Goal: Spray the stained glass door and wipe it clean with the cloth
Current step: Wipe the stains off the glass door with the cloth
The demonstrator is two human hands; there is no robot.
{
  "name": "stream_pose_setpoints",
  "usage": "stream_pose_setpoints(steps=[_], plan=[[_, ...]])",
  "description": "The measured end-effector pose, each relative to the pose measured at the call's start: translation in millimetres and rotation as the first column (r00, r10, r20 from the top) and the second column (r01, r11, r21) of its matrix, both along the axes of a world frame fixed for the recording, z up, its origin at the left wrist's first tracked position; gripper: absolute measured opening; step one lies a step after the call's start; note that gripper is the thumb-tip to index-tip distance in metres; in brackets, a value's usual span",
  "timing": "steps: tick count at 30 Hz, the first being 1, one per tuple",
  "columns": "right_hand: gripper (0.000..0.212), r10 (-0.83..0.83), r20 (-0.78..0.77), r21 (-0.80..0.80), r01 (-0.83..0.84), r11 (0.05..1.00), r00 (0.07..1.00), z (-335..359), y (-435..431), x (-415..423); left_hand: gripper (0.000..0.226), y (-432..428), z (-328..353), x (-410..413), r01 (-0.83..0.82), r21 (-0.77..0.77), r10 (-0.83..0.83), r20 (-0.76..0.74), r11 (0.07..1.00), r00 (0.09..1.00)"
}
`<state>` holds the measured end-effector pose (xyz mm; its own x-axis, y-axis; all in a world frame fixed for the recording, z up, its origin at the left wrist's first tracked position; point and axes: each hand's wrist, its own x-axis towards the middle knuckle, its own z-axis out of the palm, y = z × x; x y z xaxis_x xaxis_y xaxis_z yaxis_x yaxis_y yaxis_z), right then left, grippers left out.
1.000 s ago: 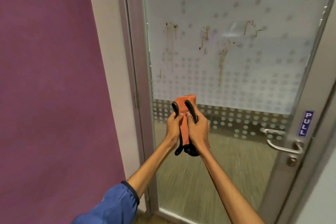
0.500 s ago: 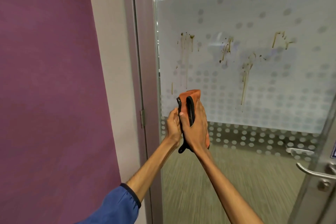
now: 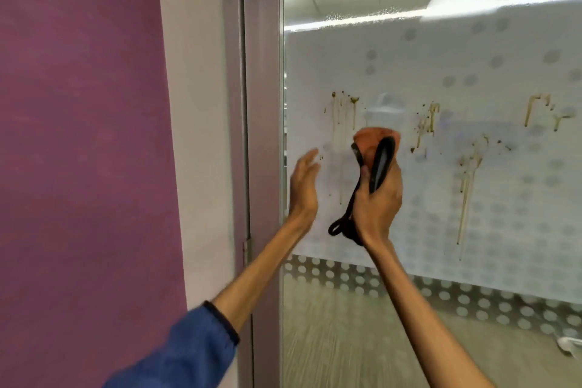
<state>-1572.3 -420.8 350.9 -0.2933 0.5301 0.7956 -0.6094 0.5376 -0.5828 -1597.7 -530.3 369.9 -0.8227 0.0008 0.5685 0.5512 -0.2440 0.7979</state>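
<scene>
Half a second earlier both hands had shared the cloth low on the pane. By this moment the left hand [image 3: 304, 189] had let go and the bundle had risen among the stains.

At far left stood the purple wall [image 3: 78, 135], then the grey door frame [image 3: 263, 104], neither part of the job. The left hand hung just beside the frame's edge, fingers straight and loosely spread, holding nothing. It was probably moved aside so the wipe had free room.

The orange cloth [image 3: 371, 138], black-edged with a loop dangling below, was bunched into a pad. That shape likely gave a firm wiping face. The right hand [image 3: 378, 205] gripped it from below, fingers curled round the bundle and raised to the glass door [image 3: 409, 66]. Whether it actually touched the glass could not be told.

The pad sat between the leftmost brown drips [image 3: 343, 110] and the middle streaks [image 3: 425, 126]. Further runs [image 3: 466, 186] lay unwiped to the right. No spray bottle showed.
</scene>
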Motion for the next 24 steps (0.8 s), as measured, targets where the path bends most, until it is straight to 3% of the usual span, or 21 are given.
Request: stream_pose_setpoints(steps=[3,5,7,9,12,15,20,24], plan=[[0.050,-0.067,-0.045,0.113,0.072,0.991,0.997,38,12,-16,0.041,-14,32,-44,-0.245,-0.126,0.220,-0.183,0.961,0.958],[0.050,-0.109,-0.090,0.173,0.123,0.977,0.990,62,21,-26,0.044,-23,54,-74,-0.385,-0.184,0.304,-0.358,0.904,0.883],[0.053,-0.160,-0.145,0.252,0.193,0.948,0.976,88,29,-36,0.049,-31,76,-101,-0.552,-0.216,0.386,-0.517,0.805,0.764],[0.056,-0.222,-0.199,0.314,0.277,0.908,0.954,117,38,-47,0.052,-38,101,-127,-0.727,-0.234,0.433,-0.672,0.645,0.601],[0.058,-0.329,-0.266,0.395,0.414,0.820,0.906,162,45,-64,0.054,-46,132,-161,-0.847,-0.189,0.425,-0.798,0.497,0.427],[0.062,-0.457,-0.255,0.482,0.522,0.704,0.852,192,44,-81,0.054,-44,140,-185,-0.868,-0.165,0.371,-0.855,0.468,0.362],[0.065,-0.654,-0.182,0.601,0.610,0.517,0.734,192,37,-114,0.054,-38,136,-201,-0.862,-0.080,0.404,-0.859,0.501,0.314],[0.066,-0.722,-0.201,0.599,0.666,0.445,0.663,183,28,-127,0.055,-40,135,-203,-0.869,-0.066,0.403,-0.867,0.490,0.294]])
